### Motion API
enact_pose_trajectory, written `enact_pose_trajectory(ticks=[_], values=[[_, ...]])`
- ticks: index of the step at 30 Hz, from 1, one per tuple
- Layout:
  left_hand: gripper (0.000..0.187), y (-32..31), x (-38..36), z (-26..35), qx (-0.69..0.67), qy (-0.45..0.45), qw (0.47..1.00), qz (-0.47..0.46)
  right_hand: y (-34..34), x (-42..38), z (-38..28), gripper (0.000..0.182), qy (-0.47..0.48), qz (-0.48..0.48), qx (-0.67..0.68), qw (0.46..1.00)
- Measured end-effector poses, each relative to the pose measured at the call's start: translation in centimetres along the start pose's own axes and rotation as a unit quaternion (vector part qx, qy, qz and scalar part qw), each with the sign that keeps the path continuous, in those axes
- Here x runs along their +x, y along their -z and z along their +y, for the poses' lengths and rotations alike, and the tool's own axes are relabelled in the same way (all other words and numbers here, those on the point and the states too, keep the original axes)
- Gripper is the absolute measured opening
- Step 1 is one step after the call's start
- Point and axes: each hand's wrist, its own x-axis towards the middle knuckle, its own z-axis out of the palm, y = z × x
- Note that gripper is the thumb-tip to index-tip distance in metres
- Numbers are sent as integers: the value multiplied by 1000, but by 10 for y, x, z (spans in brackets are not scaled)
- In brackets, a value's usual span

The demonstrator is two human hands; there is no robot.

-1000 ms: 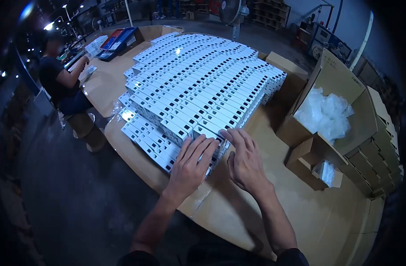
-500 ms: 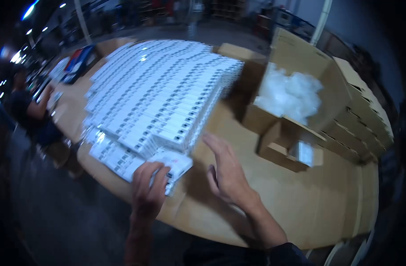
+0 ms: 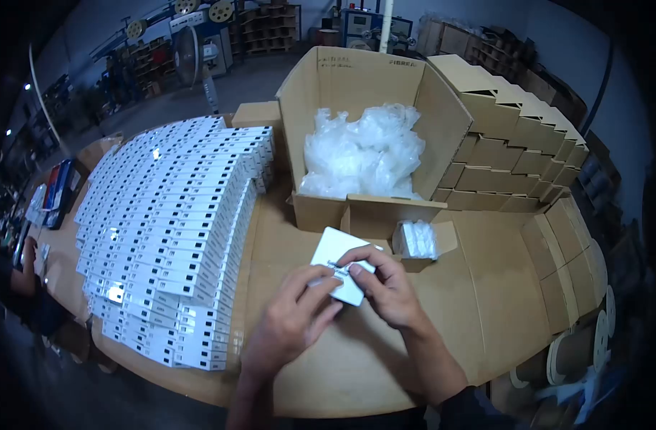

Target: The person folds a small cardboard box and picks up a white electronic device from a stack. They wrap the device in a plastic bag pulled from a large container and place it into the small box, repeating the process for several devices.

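Over the middle of the table, both my hands are on a flat white square box (image 3: 336,244), which is tilted toward me. My left hand (image 3: 291,319) grips its near left side, fingers bent over the face. My right hand (image 3: 394,292) pinches at its right side, with thumb and forefinger on a small dark detail too fine to make out. To the left, rows of thin white boxes (image 3: 167,215) with small black squares on their ends are stacked high. Just beyond my right hand is a small open carton (image 3: 374,208) with plastic-wrapped white items (image 3: 415,239) inside.
Clear plastic bags (image 3: 364,154) fill a large open cardboard box (image 3: 371,75) at the back. Folded cardboard cartons (image 3: 500,154) are stacked on the right. Another person (image 3: 27,279) is at the far left, near a blue and red tray (image 3: 59,188).
The view has turned right. My left hand has moved from the front of the stack to the table's middle with a white box, and my right hand has closed on it too.
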Motion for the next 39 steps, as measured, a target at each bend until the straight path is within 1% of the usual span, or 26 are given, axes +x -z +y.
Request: enact_pose_trajectory(ticks=[1,3,5,6,7,9,11,14,15,17,18,21,22,24,25,26,27,28,29,30,32,33,34,36,38,39], values=[[28,0,18,-5,15,-13,1000,15,12,4,-7,16,9,3,-18,1000],[24,-2,57,-23,42,-39,997,45,32,14,-26,17,43,39,-127,990],[19,-8,100,-45,83,-68,993,37,54,25,-38,17,57,83,-202,974],[17,-13,120,-58,120,-99,987,44,66,35,-33,17,135,114,-240,955],[16,-15,142,-67,117,-90,989,17,75,45,-36,16,162,140,-265,940],[17,-23,184,-91,176,-93,980,9,93,67,-50,17,195,174,-346,901],[22,-36,234,-125,194,-36,980,-27,101,91,-74,17,173,208,-457,847],[33,-59,287,-152,284,78,954,-62,118,141,-78,18,242,218,-455,829],[36,-67,289,-160,298,72,949,-75,122,154,-78,18,269,217,-457,820],[41,-82,292,-182,326,61,938,-97,128,177,-76,19,249,197,-451,834],[40,-94,306,-221,353,58,925,-127,130,187,-75,20,241,187,-449,840],[33,-87,311,-213,271,123,952,-65,132,206,-73,23,199,168,-476,840],[30,-82,310,-204,229,109,966,-45,138,217,-68,25,192,148,-471,848],[24,-70,306,-186,142,79,987,0,142,228,-64,29,169,168,-460,855],[22,-67,306,-181,55,92,994,4,141,232,-64,31,159,179,-454,858],[19,-65,305,-177,-33,104,994,6,142,235,-61,51,167,208,-451,852],[16,-62,303,-172,-122,116,986,7,143,238,-60,57,188,220,-450,845],[14,-56,299,-164,-189,88,978,-30,145,239,-60,63,208,233,-449,837],[16,-52,293,-156,-215,77,972,-47,147,242,-60,70,228,245,-448,829],[17,-46,287,-145,-241,65,966,-63,153,245,-61,81,218,236,-436,841],[19,-36,269,-120,-289,60,952,-82,155,237,-69,73,156,125,-279,939],[19,-34,260,-112,-293,61,951,-78,151,230,-73,69,120,66,-194,971],[19,-33,251,-104,-297,61,950,-71,142,218,-75,45,161,41,-162,973],[22,-29,232,-100,-283,59,956,-57,130,193,-74,34,175,69,-168,968],[25,-26,205,-93,-229,92,969,-16,116,162,-73,26,165,82,-178,967],[26,-28,189,-90,-203,111,973,3,104,143,-72,24,179,122,-235,948]])
